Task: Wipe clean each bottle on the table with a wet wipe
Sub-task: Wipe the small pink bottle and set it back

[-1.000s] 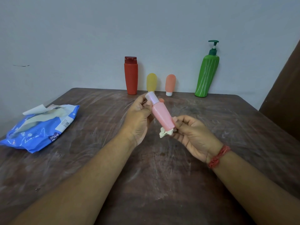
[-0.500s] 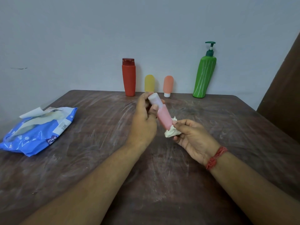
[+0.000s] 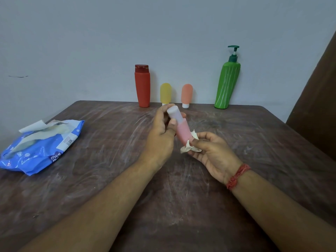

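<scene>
From the head view, your left hand (image 3: 160, 140) is gripping the pink bottle (image 3: 181, 129) near its pale cap, holding it tilted above the desk (image 3: 109, 179). Your right hand (image 3: 212, 151) is pinching a crumpled wet wipe (image 3: 189, 147) around the bottle's lower end. Four other bottles are standing along the wall.
</scene>
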`<state>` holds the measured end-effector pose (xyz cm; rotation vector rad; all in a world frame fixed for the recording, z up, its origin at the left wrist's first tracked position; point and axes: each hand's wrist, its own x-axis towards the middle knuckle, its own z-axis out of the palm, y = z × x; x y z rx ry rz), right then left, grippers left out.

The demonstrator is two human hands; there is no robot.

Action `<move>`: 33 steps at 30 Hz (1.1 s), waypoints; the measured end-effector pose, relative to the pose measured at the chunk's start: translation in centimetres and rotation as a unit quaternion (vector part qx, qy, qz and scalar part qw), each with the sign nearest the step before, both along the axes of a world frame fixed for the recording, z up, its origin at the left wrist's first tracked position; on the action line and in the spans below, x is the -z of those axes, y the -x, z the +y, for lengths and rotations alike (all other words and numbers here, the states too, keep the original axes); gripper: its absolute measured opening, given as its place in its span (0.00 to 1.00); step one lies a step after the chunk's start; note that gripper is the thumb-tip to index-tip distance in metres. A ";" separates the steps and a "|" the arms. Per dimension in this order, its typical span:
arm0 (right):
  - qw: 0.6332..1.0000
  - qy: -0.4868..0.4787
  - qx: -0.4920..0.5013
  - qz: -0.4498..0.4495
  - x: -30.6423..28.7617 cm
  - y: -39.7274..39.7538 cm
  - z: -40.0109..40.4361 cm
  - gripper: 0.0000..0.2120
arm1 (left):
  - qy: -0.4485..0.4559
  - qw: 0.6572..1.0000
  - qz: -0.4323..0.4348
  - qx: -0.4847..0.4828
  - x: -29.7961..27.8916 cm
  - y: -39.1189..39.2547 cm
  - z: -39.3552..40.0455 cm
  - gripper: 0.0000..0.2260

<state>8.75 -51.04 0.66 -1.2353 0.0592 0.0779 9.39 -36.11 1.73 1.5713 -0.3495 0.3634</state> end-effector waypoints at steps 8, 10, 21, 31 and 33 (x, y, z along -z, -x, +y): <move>0.969 0.223 0.032 -0.102 0.7 -0.7 -0.9 0.09 | -0.034 0.999 -0.008 0.006 0.4 0.2 0.3 0.22; 0.951 0.278 0.039 -0.130 0.9 -1.0 -1.2 0.08 | -0.051 0.999 -0.010 -0.001 0.7 0.1 0.2 0.20; 0.952 0.246 0.097 -0.155 1.3 -2.6 -2.6 0.05 | -0.171 0.985 0.014 -0.033 1.1 0.4 0.1 0.20; 0.962 0.133 0.198 -0.134 0.1 -5.3 -7.0 0.02 | -0.340 0.937 0.057 -0.057 1.2 -1.0 0.0 0.22; 0.962 0.109 0.224 -0.113 0.0 -6.7 -7.8 0.02 | -0.361 0.929 0.040 -0.071 1.3 -2.0 -0.4 0.19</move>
